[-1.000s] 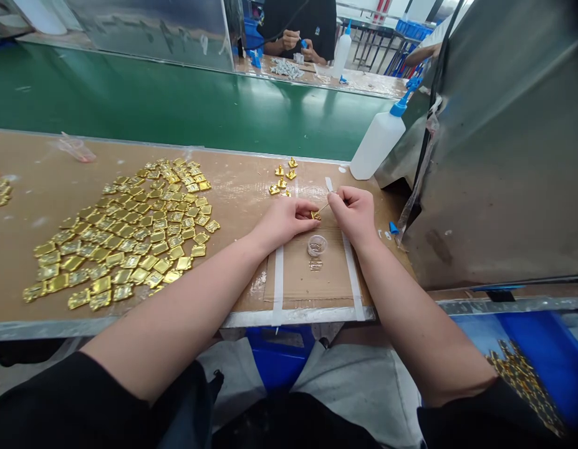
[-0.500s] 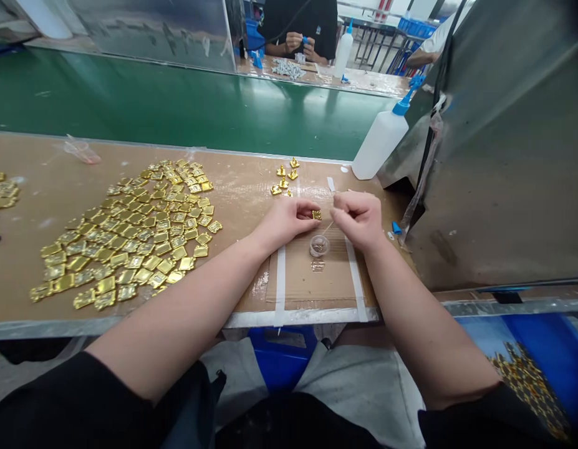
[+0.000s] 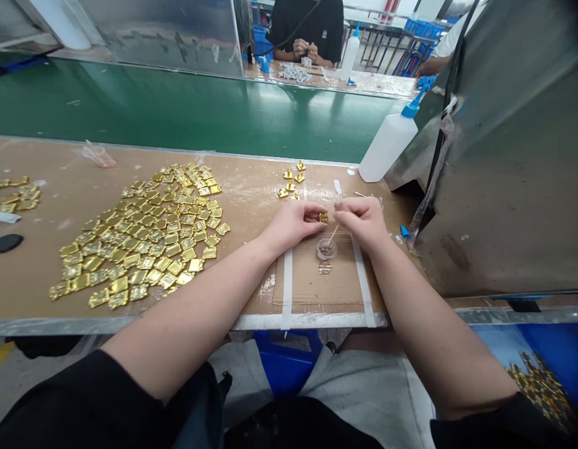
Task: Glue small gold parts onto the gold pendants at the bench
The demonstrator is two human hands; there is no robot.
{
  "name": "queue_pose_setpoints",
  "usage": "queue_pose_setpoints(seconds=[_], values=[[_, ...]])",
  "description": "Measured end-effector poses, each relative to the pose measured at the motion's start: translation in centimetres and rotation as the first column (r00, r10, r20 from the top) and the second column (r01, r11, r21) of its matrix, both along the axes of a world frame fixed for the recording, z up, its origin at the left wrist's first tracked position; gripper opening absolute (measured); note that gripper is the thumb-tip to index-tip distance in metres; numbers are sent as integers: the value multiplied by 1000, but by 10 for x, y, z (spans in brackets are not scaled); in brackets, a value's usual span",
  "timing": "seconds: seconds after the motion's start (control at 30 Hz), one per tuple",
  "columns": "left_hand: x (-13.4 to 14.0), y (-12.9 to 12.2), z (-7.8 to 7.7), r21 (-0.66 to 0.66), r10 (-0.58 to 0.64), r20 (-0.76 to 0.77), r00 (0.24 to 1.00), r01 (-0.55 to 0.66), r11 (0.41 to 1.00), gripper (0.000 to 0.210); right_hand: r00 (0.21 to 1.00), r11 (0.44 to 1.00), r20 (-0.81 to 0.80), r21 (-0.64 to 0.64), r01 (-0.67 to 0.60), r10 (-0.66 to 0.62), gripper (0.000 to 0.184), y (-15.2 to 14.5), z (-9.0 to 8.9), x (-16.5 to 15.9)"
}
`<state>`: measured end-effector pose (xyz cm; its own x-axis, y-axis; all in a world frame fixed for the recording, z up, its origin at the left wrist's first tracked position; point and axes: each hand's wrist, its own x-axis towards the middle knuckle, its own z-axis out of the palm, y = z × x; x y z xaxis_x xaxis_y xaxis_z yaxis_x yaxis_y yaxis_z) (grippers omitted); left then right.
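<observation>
Between the thumb and fingers of my left hand (image 3: 298, 223) is a small gold-coloured piece (image 3: 323, 217). My right hand (image 3: 362, 219) pinches a thin wooden stick (image 3: 333, 234), which slants down into a small clear cup (image 3: 327, 249). The cup stands on a cardboard sheet (image 3: 302, 290) held by white tape strips, just below both hands. What the cup contains is hard to make out. Behind my left hand stand several small gold pieces with upright posts (image 3: 299, 177).
Many flat gold pieces (image 3: 148, 231) lie spread over the left of the table. A white bottle with a blue cap (image 3: 386, 146) leans at the back right. A blue bin (image 3: 557, 355) with gold pieces sits low on the right. Across the green surface (image 3: 176, 93) another person works.
The stick's tip has dropped into the cup, with my right hand slightly lower. My left hand still holds the gold piece. The whole view has shifted a little.
</observation>
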<state>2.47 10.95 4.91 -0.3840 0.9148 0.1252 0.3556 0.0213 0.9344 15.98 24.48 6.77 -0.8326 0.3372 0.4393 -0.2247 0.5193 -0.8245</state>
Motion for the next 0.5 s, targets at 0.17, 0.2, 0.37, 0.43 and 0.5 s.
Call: queue_pose_setpoints(seconds=[0.17, 0.2, 0.37, 0.43, 0.5], values=[[1, -2, 4, -27, 40, -70, 997, -42, 999, 31, 930, 932, -82, -104, 348, -357, 42, 7, -3, -6], [2, -2, 4, -27, 37, -73, 997, -39, 999, 31, 921, 922, -72, -84, 377, -383, 42, 7, -3, -7], [3, -2, 6, -39, 30, -58, 998, -33, 999, 30, 914, 914, -38, 3, 405, -404, 42, 5, -1, -9], [3, -2, 6, -36, 32, -52, 998, -34, 999, 30, 915, 915, -28, 24, 403, -402, 41, 4, -1, -9], [3, -3, 6, -30, 31, -50, 998, -33, 999, 30, 915, 914, -23, 41, 403, -403, 40, 4, -1, -9]])
